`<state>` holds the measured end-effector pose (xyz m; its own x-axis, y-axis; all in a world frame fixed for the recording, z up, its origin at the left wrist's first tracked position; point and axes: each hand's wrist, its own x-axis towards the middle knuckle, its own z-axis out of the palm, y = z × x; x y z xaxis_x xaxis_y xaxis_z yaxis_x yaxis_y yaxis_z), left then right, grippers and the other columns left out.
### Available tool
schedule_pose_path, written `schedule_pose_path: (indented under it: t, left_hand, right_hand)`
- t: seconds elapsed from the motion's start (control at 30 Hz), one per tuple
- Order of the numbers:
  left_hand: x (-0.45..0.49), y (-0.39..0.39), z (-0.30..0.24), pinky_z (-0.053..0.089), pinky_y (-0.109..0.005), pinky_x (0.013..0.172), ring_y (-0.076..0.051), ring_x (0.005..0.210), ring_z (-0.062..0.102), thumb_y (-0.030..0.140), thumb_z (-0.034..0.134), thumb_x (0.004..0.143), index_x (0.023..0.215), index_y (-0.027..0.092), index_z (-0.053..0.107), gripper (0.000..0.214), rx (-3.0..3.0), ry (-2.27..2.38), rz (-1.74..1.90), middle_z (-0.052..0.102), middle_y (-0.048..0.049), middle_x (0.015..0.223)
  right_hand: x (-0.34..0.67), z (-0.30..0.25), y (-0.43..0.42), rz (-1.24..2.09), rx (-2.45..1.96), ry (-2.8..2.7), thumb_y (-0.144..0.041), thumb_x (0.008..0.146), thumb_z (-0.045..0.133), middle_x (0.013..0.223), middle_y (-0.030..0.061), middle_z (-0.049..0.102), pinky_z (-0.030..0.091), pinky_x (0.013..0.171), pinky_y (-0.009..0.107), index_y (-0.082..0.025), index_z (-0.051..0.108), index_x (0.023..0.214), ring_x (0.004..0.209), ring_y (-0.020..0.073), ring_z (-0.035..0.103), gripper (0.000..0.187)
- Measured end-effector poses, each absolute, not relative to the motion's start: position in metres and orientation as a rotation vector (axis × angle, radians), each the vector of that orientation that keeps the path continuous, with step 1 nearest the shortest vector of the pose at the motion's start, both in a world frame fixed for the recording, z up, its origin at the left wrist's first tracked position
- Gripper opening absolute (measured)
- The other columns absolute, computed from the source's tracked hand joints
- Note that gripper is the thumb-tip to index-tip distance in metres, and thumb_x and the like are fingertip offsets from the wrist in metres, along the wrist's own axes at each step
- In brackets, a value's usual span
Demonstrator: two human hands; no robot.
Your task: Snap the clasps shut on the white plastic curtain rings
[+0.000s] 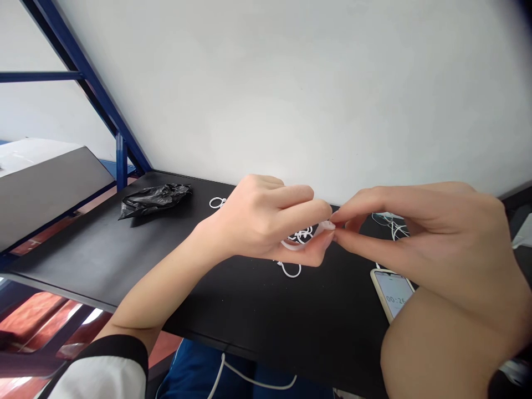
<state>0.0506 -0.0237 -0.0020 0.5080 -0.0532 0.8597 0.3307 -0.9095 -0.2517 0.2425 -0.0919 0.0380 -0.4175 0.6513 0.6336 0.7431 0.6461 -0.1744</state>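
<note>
My left hand (pixel 270 221) and my right hand (pixel 415 233) meet above the black table (pixel 124 249). Both pinch a thin white cable (pixel 326 226) between thumb and fingertips, the fingers of each hand closed on it. A coiled part of the cable (pixel 300 237) hangs under my left hand. More white cable loops (pixel 291 270) lie on the table just below the hands.
A crumpled black plastic bag (pixel 154 199) lies at the table's far left. A small white loop (pixel 216 203) sits beside it. A phone (pixel 393 296) with a lit timer screen lies by my right wrist. More white cables (pixel 393 224) rest behind my right hand. A blue metal frame (pixel 120 160) stands left.
</note>
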Motion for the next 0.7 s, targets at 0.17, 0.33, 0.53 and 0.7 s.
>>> schedule_pose_path:
  t: [0.17, 0.33, 0.53, 0.7]
  left_hand:
    - [0.0517, -0.0251, -0.0013, 0.024, -0.025, 0.041, -0.007, 0.042, 0.026, 0.022, 0.049, 0.082, 0.068, 0.021, 0.053, 0.015, -2.368, -0.256, -1.365, 0.039, 0.0066, 0.052]
    - [0.0518, -0.0250, -0.0011, 0.024, -0.024, 0.040, -0.007, 0.041, 0.025, 0.022, 0.048, 0.082, 0.066, 0.021, 0.052, 0.016, -2.364, -0.280, -1.348, 0.038, 0.0063, 0.051]
    - [0.0508, -0.0241, -0.0014, 0.024, -0.024, 0.041, -0.008, 0.041, 0.026, 0.024, 0.052, 0.081, 0.065, 0.021, 0.051, 0.016, -2.381, -0.249, -1.382, 0.038, 0.0065, 0.051]
    - [0.0497, -0.0238, -0.0011, 0.025, -0.025, 0.041, -0.008, 0.041, 0.026, 0.024, 0.053, 0.081, 0.064, 0.020, 0.051, 0.017, -2.387, -0.231, -1.390, 0.039, 0.0064, 0.051]
  right_hand:
    - [0.2430, 0.0379, -0.0920, -0.190, -1.084, -2.181, -0.019, 0.085, 0.063, 0.059, -0.0092, 0.063, 0.039, 0.044, 0.024, -0.029, 0.065, 0.075, 0.046, 0.0082, 0.053, 0.014]
    - [0.2427, 0.0379, -0.0919, -0.192, -1.087, -2.187, -0.020, 0.085, 0.063, 0.059, -0.0089, 0.063, 0.040, 0.045, 0.024, -0.029, 0.065, 0.076, 0.045, 0.0085, 0.053, 0.013]
    - [0.2424, 0.0384, -0.0918, -0.176, -1.073, -2.188, -0.017, 0.084, 0.065, 0.060, -0.0095, 0.062, 0.041, 0.046, 0.023, -0.028, 0.064, 0.076, 0.046, 0.0074, 0.053, 0.014]
    - [0.2425, 0.0380, -0.0907, -0.164, -1.052, -2.189, -0.017, 0.084, 0.065, 0.060, -0.0093, 0.063, 0.041, 0.046, 0.023, -0.028, 0.064, 0.075, 0.046, 0.0074, 0.053, 0.014]
